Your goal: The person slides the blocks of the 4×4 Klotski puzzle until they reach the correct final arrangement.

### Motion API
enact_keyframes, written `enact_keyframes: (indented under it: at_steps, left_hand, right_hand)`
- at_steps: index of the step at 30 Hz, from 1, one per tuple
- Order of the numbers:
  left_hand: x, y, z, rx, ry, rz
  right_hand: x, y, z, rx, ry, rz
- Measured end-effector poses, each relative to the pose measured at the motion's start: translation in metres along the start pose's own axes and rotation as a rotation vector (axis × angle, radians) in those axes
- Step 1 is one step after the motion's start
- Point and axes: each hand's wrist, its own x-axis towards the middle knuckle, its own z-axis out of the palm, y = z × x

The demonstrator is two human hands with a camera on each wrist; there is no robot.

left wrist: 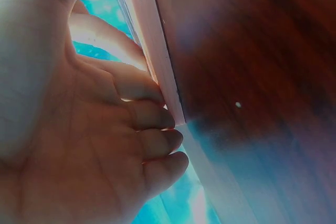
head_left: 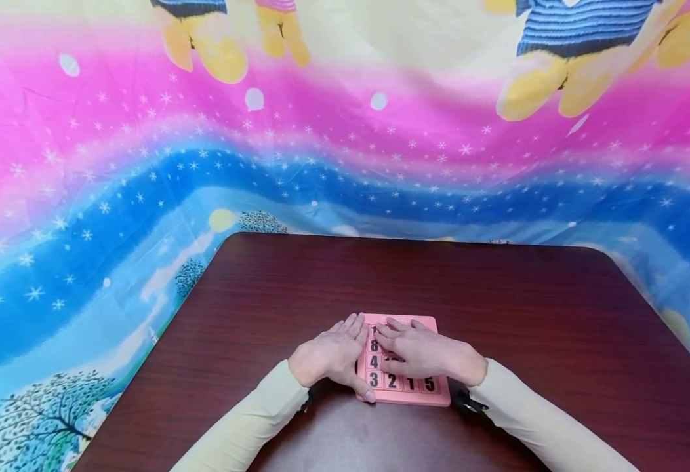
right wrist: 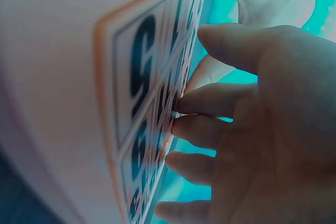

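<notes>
A pink number slide puzzle (head_left: 401,395) lies flat on the table, with black digits on its square tiles. Along its left side, my left hand (head_left: 334,351) rests with fingers extended toward the far corner and thumb at the near left corner. The left wrist view has these fingertips against the puzzle's side edge (left wrist: 163,51). My right hand (head_left: 427,351) reaches over the puzzle from the right, fingers spread and covering several middle and upper tiles. In the right wrist view its fingertips touch the tiled face (right wrist: 142,77). The bottom row reads 3, 2, 1, 5.
The dark reddish-brown wooden table (head_left: 498,295) has rounded far corners. Behind and beside it hangs a printed cloth (head_left: 333,144) in pink, blue and white. A black strap piece (head_left: 471,402) shows under the right wrist.
</notes>
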Motion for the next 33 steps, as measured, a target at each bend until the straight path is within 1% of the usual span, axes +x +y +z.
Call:
enact_keyframes:
  at_steps: [8, 14, 19, 22, 28, 30, 33]
  left_hand:
    - [0.0, 0.001, 0.0, 0.002, 0.005, 0.005]
    - [-0.001, 0.001, -0.001, -0.003, 0.007, -0.001]
    - [-0.002, 0.001, 0.0, -0.003, 0.007, 0.001]
    - [-0.002, 0.0, 0.0, -0.007, 0.007, 0.006]
    - [-0.002, -0.001, 0.0, -0.021, 0.004, 0.004]
    - [-0.002, -0.001, 0.0, -0.024, 0.002, 0.004]
    - [-0.002, -0.001, 0.0, -0.027, -0.004, 0.006]
  right_hand:
    - [-0.014, 0.013, 0.002, 0.007, 0.016, 0.029]
    - [-0.021, 0.017, 0.0, 0.013, 0.021, 0.024]
    - [-0.021, 0.008, 0.001, -0.035, 0.026, 0.019]
    - [-0.022, -0.002, 0.004, -0.06, 0.036, -0.016]
    - [-0.021, -0.021, 0.008, -0.112, 0.06, -0.119]
    - [-0.021, -0.024, 0.01, -0.118, 0.06, -0.137]
    - [-0.02, -0.026, 0.012, -0.115, 0.049, -0.137]
